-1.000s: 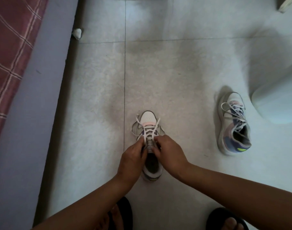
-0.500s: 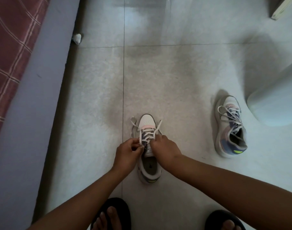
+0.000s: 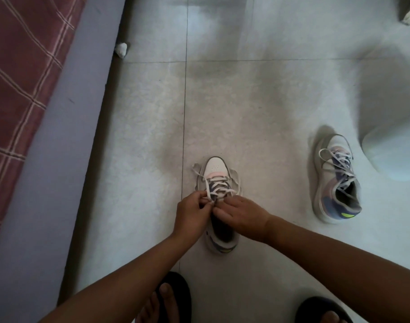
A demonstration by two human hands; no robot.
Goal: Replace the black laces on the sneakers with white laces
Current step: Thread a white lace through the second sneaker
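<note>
A white, pink and blue sneaker (image 3: pixel 215 170) stands on the tiled floor in front of me, toe pointing away. A white lace (image 3: pixel 219 184) crosses its eyelets, loose ends trailing by the toe. My left hand (image 3: pixel 192 214) pinches the lace at the left upper eyelets. My right hand (image 3: pixel 242 214) pinches the lace at the right upper eyelets. Both hands cover the tongue and upper eyelets. The second sneaker (image 3: pixel 334 180), threaded with a white lace, lies to the right, apart from my hands.
A bed with a red checked cover (image 3: pixel 20 73) and a blue-grey side (image 3: pixel 57 159) runs along the left. A white rounded object (image 3: pixel 395 145) stands at the right, close to the second sneaker. A small white lump (image 3: pixel 121 49) lies by the bed. My feet in black sandals (image 3: pixel 173 297) are below.
The camera tilted slightly, so the shoes sit a little lower in view. My hands shifted a little on the lace at the top eyelets, and the loose ends moved.
</note>
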